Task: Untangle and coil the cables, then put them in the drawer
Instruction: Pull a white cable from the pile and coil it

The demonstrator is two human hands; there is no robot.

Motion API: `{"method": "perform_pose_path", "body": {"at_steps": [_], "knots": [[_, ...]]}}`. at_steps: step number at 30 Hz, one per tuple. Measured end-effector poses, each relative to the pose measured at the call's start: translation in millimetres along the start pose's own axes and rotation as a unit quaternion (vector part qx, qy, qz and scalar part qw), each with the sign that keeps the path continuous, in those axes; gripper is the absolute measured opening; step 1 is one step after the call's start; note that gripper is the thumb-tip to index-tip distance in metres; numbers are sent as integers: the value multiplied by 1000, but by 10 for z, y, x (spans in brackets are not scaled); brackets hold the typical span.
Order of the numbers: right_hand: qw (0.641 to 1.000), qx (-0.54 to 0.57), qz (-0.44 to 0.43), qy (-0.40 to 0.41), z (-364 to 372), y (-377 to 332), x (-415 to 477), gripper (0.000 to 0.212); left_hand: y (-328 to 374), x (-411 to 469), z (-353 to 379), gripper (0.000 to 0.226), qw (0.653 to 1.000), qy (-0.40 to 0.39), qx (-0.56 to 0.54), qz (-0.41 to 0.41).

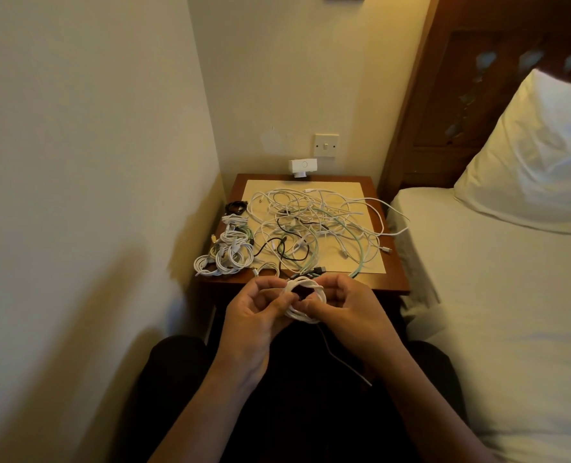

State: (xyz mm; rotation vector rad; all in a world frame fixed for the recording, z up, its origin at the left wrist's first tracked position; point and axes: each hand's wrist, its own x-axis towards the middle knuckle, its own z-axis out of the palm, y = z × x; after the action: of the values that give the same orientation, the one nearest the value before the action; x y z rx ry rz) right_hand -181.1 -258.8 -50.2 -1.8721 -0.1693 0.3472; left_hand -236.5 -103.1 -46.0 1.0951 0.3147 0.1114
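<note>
Holding a white cable coil (pixel 305 284) btwn both hands, just off the near edge of the nightstand (pixel 394 279). L hand (pixel 257 309) pinches the coil's left side w/ thumb & fingers curled. R hand (pixel 347 309) grips its right side, fingers curled round the loops. Loose tail (pixel 344 362) of the cable hangs below the grip, over the lap. Beyond the grip: tangle of cables (pixel 310 222), white, black & pale green, spread on a cream mat (pixel 344 187) on the nightstand. Beyond & left of the grip: pile of white coils (pixel 225 255), touching each other, at the nightstand's left edge, w/ a black coil (pixel 235 207) farther back. Bed (pixel 478 279) lies right of the grip.
</note>
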Motion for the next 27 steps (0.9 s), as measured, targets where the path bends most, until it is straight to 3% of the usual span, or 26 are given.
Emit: {"method": "perform_pose_path", "body": {"at_steps": [3,6,9,11,13,19,27], "knots": [[996,57,60,-32,50,12,-13,14,-42,5,-18,22,1000,23,-18,-4],[988,114,89,-48,89,50,-45,13,-60,14,-75,21,998,29,50,-18],[999,-16,32,-33,34,84,-66,12,-71,17,-138,21,982,-3,188,-14],[994,-98,3,-52,5,57,-81,15,-59,28,-189,18,959,-18,280,33],[996,-68,-4,-63,9,64,-78,18,-28,23,-209,14,945,-36,319,67],[987,156,24,-15,43,90,-91,24,-60,9,-184,17,960,14,268,80],[986,143,56,-61,-2,162,-42,24,-76,-3,-218,24,968,-39,249,18]]}}
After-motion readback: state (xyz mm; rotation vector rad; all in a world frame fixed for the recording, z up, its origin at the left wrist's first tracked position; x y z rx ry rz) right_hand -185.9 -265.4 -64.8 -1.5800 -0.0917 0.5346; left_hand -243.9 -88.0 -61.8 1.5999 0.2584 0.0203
